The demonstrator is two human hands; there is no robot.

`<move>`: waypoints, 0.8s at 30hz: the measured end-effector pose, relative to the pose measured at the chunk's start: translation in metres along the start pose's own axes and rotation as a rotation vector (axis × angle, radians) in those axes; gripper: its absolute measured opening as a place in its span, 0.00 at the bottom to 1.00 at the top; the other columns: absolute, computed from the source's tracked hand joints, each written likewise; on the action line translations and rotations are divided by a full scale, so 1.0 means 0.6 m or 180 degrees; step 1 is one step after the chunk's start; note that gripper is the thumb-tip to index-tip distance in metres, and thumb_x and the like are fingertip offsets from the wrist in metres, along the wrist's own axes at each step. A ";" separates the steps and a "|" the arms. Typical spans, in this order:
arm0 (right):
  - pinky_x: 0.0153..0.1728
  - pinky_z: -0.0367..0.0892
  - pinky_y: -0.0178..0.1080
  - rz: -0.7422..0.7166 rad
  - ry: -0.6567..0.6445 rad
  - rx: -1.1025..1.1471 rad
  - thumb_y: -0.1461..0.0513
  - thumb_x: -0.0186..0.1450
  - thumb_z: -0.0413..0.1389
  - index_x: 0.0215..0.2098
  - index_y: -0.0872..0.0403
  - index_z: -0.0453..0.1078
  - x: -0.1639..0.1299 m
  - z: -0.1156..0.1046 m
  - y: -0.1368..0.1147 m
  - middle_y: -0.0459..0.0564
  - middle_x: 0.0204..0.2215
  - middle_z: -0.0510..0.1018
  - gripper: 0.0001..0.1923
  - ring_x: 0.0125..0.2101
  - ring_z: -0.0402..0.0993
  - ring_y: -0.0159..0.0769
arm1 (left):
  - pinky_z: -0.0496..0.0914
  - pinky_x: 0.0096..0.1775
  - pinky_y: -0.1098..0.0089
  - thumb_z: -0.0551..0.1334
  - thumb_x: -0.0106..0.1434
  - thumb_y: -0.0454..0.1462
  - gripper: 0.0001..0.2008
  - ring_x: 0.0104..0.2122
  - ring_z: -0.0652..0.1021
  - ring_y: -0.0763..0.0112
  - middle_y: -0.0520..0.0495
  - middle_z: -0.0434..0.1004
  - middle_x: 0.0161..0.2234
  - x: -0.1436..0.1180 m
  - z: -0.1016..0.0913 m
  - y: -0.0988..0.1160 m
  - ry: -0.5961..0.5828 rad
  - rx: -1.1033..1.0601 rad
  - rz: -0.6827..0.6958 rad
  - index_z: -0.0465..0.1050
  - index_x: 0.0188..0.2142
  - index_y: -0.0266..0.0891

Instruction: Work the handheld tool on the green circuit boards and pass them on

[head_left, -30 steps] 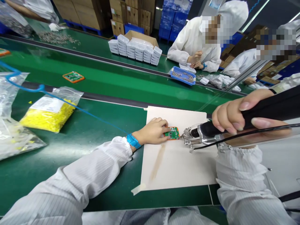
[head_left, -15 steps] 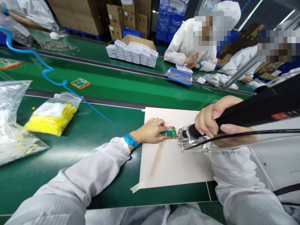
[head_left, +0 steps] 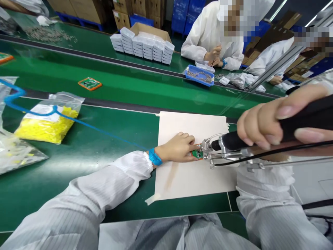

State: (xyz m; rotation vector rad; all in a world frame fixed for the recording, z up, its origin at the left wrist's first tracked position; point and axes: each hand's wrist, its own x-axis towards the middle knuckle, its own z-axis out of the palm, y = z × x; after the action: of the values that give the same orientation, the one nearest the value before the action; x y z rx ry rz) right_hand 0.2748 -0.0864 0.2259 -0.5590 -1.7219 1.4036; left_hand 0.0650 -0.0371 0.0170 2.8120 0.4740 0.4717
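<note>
My left hand (head_left: 179,148) rests on a beige paper sheet (head_left: 192,178) and pinches a small green circuit board with an orange rim (head_left: 197,153), holding it flat. A blue strap circles that wrist, with a blue coiled cord running off to the left. My right hand (head_left: 262,124) grips the black handle of a power screwdriver (head_left: 307,116). Its metal nose (head_left: 208,150) sits at the board's right edge and covers part of it.
A bag of yellow parts (head_left: 45,122) and clear bags lie at the left. Another orange-rimmed board (head_left: 90,83) lies on the green conveyor belt (head_left: 130,90). Stacked white trays (head_left: 143,48), a blue bin (head_left: 199,77) and two seated people in white are across the belt.
The screwdriver nose has moved in over the board's right side, now covering part of it. My left hand still holds the board; the view has shifted slightly.
</note>
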 end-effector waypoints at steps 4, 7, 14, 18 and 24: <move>0.27 0.72 0.39 -0.0238 -0.0439 -0.0287 0.60 0.69 0.58 0.48 0.50 0.73 0.024 0.016 0.018 0.43 0.23 0.68 0.09 0.23 0.72 0.29 | 0.63 0.45 0.60 0.63 0.68 0.57 0.24 0.40 0.72 0.60 0.43 0.73 0.43 -0.003 -0.001 -0.004 0.0002 -0.0111 -0.0047 0.80 0.50 0.44; 0.29 0.72 0.39 0.0036 -0.0242 -0.0449 0.59 0.71 0.60 0.49 0.48 0.72 0.014 0.020 0.010 0.41 0.24 0.69 0.09 0.24 0.73 0.28 | 0.63 0.45 0.60 0.63 0.68 0.57 0.24 0.41 0.72 0.60 0.43 0.74 0.44 -0.002 0.000 -0.005 -0.0002 -0.0131 -0.0051 0.80 0.50 0.44; 0.23 0.70 0.36 -0.0152 -0.0032 -0.0292 0.58 0.68 0.62 0.42 0.52 0.71 0.023 0.041 0.015 0.41 0.20 0.66 0.08 0.19 0.67 0.27 | 0.64 0.45 0.60 0.63 0.68 0.58 0.24 0.41 0.72 0.59 0.43 0.73 0.44 -0.001 0.003 -0.004 0.0024 -0.0092 -0.0045 0.80 0.50 0.44; 0.28 0.73 0.39 0.0235 -0.0194 -0.0525 0.59 0.70 0.61 0.44 0.50 0.70 0.021 0.036 0.005 0.43 0.23 0.68 0.06 0.24 0.71 0.29 | 0.64 0.45 0.60 0.62 0.68 0.58 0.24 0.40 0.72 0.59 0.43 0.73 0.44 -0.001 0.001 -0.004 -0.0007 -0.0065 -0.0056 0.79 0.50 0.43; 0.23 0.70 0.39 -0.0394 -0.0282 -0.0119 0.63 0.69 0.57 0.47 0.50 0.73 0.020 0.033 0.033 0.44 0.22 0.65 0.09 0.21 0.68 0.30 | 0.64 0.45 0.59 0.62 0.68 0.58 0.23 0.41 0.72 0.60 0.44 0.74 0.44 0.000 -0.002 -0.002 -0.0044 -0.0044 -0.0079 0.80 0.49 0.44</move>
State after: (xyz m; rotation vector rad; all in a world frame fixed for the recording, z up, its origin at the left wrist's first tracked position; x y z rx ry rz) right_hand 0.2487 -0.0835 0.2101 -0.4084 -1.8244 1.3285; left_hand 0.0640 -0.0356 0.0178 2.7910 0.5001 0.4486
